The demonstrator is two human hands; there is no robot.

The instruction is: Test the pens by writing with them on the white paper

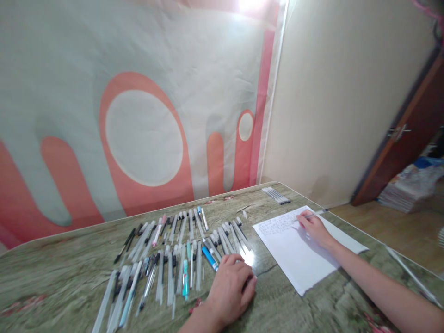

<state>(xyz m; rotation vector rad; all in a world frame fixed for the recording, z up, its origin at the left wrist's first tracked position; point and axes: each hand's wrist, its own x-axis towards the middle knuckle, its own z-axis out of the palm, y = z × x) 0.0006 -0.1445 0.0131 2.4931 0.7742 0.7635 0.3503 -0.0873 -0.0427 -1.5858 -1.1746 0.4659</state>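
Green marbled table [62,273] is standing against a wall hanging with pink and grey shapes. Left hand [231,289]: I am resting it palm down, fingers loosely curled and holding nothing, at the near edge of the spread of pens [173,259]. Right hand [314,227]: I am stretching that arm out over the sheet of paper [298,259], fingers pinching a pen [317,214] whose tip is touching the written lines.
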